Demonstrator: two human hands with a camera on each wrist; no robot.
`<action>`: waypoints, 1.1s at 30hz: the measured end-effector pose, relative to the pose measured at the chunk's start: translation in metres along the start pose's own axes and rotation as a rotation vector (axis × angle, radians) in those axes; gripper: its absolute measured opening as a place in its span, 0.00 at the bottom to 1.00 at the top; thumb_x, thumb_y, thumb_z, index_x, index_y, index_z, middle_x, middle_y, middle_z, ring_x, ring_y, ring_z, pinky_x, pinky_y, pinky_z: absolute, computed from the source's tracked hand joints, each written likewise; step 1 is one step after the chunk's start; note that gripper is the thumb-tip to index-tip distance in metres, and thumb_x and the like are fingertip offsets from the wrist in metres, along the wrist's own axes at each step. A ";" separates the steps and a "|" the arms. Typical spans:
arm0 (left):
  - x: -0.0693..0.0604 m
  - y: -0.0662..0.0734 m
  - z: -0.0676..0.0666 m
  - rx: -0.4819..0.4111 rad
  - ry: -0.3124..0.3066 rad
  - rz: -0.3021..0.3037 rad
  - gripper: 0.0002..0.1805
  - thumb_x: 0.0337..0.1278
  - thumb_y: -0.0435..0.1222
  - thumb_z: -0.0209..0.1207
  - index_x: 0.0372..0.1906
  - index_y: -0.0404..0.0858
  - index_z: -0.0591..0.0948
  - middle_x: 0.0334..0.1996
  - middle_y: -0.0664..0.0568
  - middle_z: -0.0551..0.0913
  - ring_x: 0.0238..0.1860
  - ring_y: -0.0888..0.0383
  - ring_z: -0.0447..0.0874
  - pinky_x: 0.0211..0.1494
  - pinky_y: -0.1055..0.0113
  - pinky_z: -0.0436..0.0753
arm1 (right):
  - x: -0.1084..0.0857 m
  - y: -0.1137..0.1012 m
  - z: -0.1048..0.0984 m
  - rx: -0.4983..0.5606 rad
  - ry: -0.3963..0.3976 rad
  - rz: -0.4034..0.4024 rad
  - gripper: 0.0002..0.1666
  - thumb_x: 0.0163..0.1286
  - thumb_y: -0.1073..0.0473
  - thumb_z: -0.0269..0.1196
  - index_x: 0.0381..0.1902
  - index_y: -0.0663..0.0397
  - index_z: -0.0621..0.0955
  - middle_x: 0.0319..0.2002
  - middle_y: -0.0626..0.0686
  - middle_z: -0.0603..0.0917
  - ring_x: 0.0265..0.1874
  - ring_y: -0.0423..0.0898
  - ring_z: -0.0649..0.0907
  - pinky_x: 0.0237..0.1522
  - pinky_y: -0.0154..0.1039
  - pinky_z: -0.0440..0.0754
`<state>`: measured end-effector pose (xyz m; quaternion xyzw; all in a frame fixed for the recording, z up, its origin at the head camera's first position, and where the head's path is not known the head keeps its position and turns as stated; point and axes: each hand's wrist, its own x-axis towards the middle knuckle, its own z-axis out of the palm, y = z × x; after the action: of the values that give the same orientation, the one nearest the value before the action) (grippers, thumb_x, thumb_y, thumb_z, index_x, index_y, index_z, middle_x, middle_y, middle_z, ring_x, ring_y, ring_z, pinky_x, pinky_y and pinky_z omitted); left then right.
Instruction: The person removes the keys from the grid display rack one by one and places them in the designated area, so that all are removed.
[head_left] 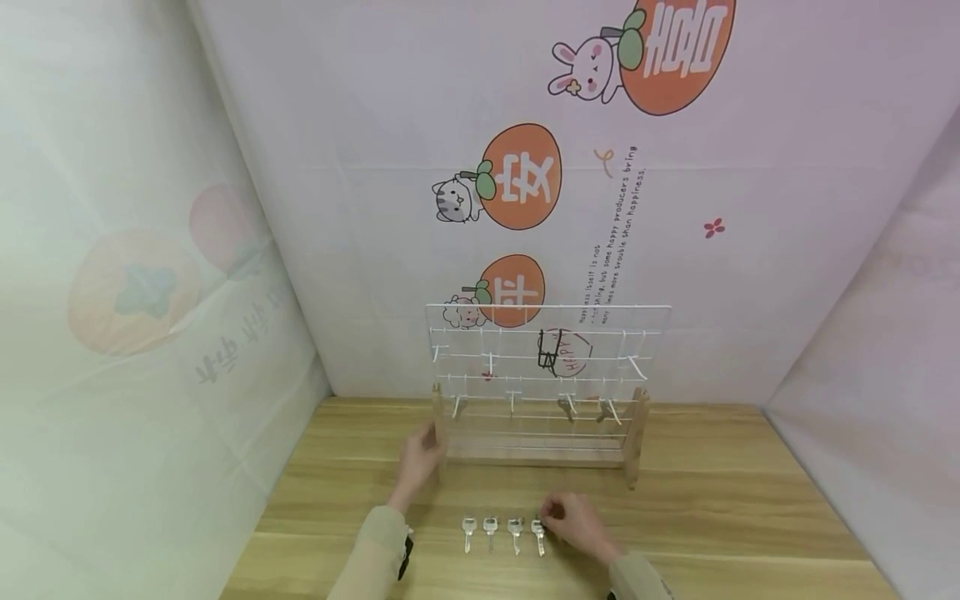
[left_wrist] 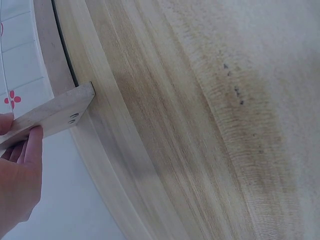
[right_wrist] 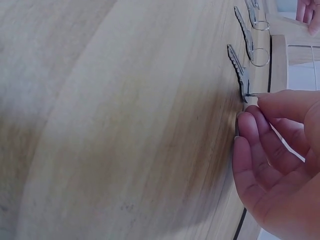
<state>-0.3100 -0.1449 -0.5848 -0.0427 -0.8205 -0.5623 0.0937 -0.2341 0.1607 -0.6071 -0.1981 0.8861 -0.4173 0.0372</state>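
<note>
My left hand is at the left end of a white wire rack with wooden feet. In the left wrist view its thumb and fingers hold the wooden side post from both sides. Several silver keys lie in a row on the table in front of the rack. At the rightmost key, my right hand pinches the small ring at the key's head; the right wrist view shows this key with its teeth pointing away from the fingers.
White hooks stick out from the wire grid, and a few dark keys appear to hang on the lower ones. A black wire piece is on the grid. Printed white cloth encloses the wooden table at the back and sides.
</note>
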 end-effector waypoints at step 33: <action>-0.001 -0.004 -0.001 0.019 -0.004 0.022 0.25 0.59 0.28 0.61 0.61 0.22 0.73 0.56 0.27 0.80 0.58 0.33 0.80 0.63 0.44 0.82 | 0.047 -0.069 -0.005 0.023 0.132 -0.089 0.06 0.64 0.69 0.64 0.37 0.55 0.83 0.35 0.53 0.87 0.33 0.46 0.85 0.36 0.25 0.84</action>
<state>-0.3099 -0.1473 -0.5881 -0.0521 -0.8254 -0.5533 0.0987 -0.2562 0.1072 -0.5474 -0.2090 0.8721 -0.4409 -0.0375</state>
